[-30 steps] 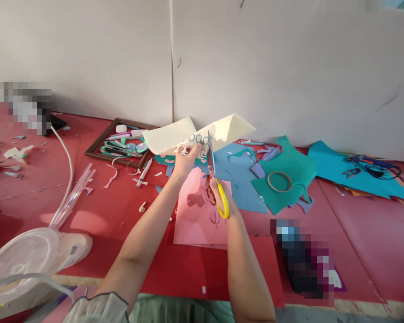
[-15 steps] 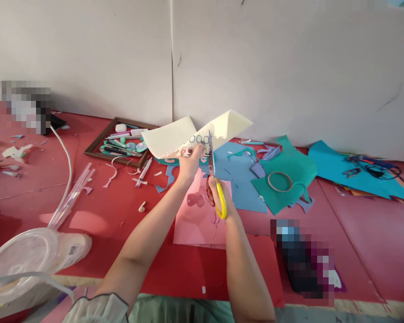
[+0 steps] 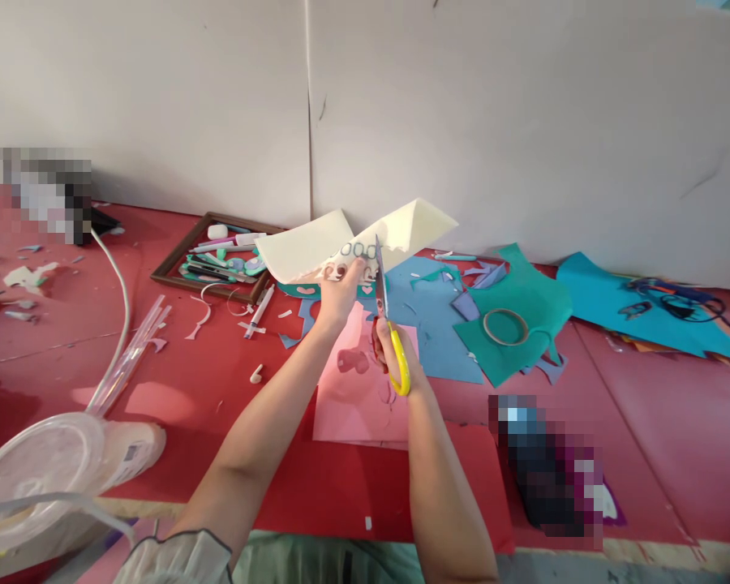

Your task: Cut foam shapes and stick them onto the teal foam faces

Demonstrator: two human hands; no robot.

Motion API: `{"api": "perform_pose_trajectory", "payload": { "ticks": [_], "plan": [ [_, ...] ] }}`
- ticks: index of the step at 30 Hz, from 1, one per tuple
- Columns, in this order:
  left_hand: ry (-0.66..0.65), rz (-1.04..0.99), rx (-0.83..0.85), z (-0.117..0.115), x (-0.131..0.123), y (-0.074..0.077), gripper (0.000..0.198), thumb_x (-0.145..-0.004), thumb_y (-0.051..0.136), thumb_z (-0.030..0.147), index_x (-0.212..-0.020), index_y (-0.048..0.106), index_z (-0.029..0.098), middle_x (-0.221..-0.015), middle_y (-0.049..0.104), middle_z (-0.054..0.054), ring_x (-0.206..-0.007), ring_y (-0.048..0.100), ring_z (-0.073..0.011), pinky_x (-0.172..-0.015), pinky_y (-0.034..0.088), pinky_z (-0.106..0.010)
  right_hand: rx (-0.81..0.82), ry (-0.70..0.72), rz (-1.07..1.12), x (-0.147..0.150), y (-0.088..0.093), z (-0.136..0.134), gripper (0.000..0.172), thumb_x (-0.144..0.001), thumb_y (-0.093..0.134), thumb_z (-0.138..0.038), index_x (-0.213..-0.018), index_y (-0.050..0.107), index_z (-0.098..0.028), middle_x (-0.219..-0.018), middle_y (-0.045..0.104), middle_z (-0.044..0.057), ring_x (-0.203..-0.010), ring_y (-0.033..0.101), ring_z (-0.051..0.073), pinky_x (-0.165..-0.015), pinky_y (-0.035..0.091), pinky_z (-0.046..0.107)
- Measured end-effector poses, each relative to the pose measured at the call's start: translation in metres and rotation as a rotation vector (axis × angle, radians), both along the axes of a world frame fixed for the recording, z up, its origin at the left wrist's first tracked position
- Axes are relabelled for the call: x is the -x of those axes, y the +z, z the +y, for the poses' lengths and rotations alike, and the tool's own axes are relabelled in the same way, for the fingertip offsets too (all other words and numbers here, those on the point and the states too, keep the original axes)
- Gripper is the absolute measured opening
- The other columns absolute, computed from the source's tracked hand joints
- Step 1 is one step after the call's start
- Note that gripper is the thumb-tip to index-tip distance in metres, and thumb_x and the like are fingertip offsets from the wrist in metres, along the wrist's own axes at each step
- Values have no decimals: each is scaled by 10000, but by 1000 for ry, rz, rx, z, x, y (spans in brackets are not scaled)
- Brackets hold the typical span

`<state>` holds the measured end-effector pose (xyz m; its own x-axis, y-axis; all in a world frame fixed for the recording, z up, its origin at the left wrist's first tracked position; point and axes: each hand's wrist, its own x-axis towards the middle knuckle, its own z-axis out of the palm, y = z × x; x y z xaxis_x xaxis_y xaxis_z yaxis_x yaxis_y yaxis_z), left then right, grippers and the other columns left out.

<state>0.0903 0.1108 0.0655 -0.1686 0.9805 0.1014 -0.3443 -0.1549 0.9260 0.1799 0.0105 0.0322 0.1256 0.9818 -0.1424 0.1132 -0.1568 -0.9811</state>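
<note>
My left hand [image 3: 339, 294] pinches the near edge of a cream sheet of paper [image 3: 304, 243], which bears a row of drawn round outlines and has a ragged cut edge. In my right hand [image 3: 395, 345] is a pair of scissors [image 3: 400, 361] with yellow and dark red handles. Their blades point away from me and lie against the paper, just right of the drawn outlines. Whether the blades are parted is hard to make out. Below my hands lies a pink sheet [image 3: 346, 410] with small cut pieces on it.
A brown frame [image 3: 176, 250] full of pens and tools stands behind left. Blue paper [image 3: 450, 349], green paper [image 3: 523, 280] with a tape roll [image 3: 485, 328], and turquoise paper [image 3: 590, 300] with cables lie right. A clear plastic tub [image 3: 42, 454] stands front left on the red table [image 3: 219, 414].
My left hand and the part of the paper it holds have shifted very slightly to the left. The scissors stay almost in place at the paper.
</note>
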Motion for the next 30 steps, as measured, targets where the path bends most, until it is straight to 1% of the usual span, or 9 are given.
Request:
{"api": "perform_pose_trajectory", "payload": {
  "ticks": [3, 7, 10, 14, 17, 21, 27, 30],
  "plan": [
    [12, -8, 38, -2, -2, 1, 307, -696, 672, 224, -496, 441, 190, -480, 446, 57, -522, 470, -85, -539, 417, -212, 7, 20, 28, 4, 3, -1, 532, -823, 402, -741, -703, 399, -223, -468, 302, -93, -363, 302, 67, -351, 254, 203],
    [41, -42, 52, -5, -7, 1, 262, -695, 644, 204, -519, 451, 189, -498, 451, 62, -516, 448, -77, -534, 401, -210, 27, 19, 27, 4, -1, 0, 524, -843, 378, -732, -740, 423, -221, -471, 296, -96, -366, 312, 75, -352, 253, 207],
    [44, -38, 71, -6, -8, 1, 283, -689, 639, 213, -509, 422, 194, -487, 412, 66, -493, 400, -69, -502, 366, -210, 22, 11, -4, 3, -5, 1, 524, -848, 379, -729, -733, 424, -220, -482, 316, -90, -375, 316, 73, -355, 260, 207],
    [40, -23, 70, -7, -8, 0, 280, -691, 629, 223, -513, 414, 196, -495, 408, 61, -501, 386, -69, -503, 353, -212, 25, 15, -16, 3, -4, 0, 523, -847, 386, -728, -725, 421, -221, -492, 321, -84, -384, 320, 73, -359, 264, 205],
    [38, -20, 56, -6, -9, -1, 275, -697, 611, 223, -515, 408, 195, -495, 400, 62, -501, 381, -66, -509, 352, -210, 21, 13, -18, 4, -4, 0, 523, -853, 378, -724, -730, 428, -218, -502, 321, -80, -391, 315, 73, -361, 263, 202],
    [44, -22, 71, -6, -9, -3, 267, -691, 623, 235, -520, 422, 194, -499, 410, 62, -507, 400, -65, -510, 357, -203, 28, 7, -46, 4, -5, 0, 527, -859, 365, -723, -729, 436, -216, -498, 339, -70, -403, 345, 86, -365, 279, 206],
    [46, -41, 87, -6, -9, 0, 270, -661, 652, 239, -516, 429, 194, -490, 424, 65, -495, 406, -64, -490, 363, -198, 33, 3, -75, 3, -7, 0, 543, -849, 360, -740, -710, 426, -219, -478, 346, -64, -410, 348, 92, -366, 265, 212],
    [38, -44, 68, -5, -8, 1, 259, -659, 646, 241, -510, 440, 192, -482, 430, 66, -490, 409, -63, -490, 372, -195, 29, 5, -87, 3, -9, 1, 551, -846, 348, -749, -701, 421, -223, -484, 343, -58, -425, 360, 101, -374, 275, 222]
  ]
}}
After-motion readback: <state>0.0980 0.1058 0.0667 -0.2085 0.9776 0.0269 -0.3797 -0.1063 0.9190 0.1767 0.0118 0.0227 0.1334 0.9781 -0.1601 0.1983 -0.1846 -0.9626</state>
